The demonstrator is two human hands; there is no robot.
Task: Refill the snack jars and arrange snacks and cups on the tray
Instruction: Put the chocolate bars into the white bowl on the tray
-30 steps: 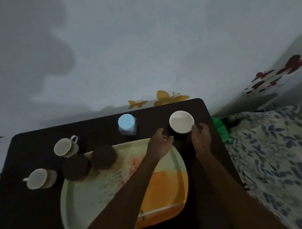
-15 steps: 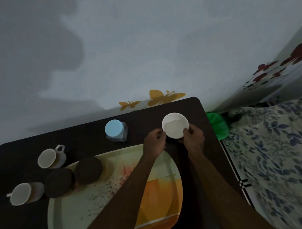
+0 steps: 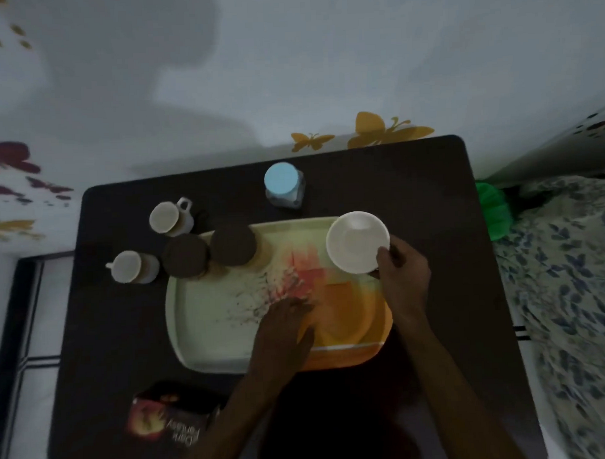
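Moved since half second ago: white bowl (image 3: 357, 241) carried from bare table onto tray's far right corner. Your right hand (image 3: 403, 274) pinches its near rim, fingers curled. Your left hand (image 3: 284, 324) has let go, lies flat, fingers straight, on tray (image 3: 208, 322) centre. Two brown-lidded jars (image 3: 233, 244) on tray's far left edge; two cups (image 3: 168, 217) and blue-lidded jar (image 3: 283, 186) on table (image 3: 430, 197) off tray. Judgement: bowl placed, cups remain.

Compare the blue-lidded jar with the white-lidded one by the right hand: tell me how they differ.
The blue-lidded jar stands on the dark table behind the tray; the white-lidded jar is at the tray's far right corner. The blue-lidded jar is untouched; the right hand grips the white-lidded jar. The blue lid looks smaller than the white one. Both are upright and closed.
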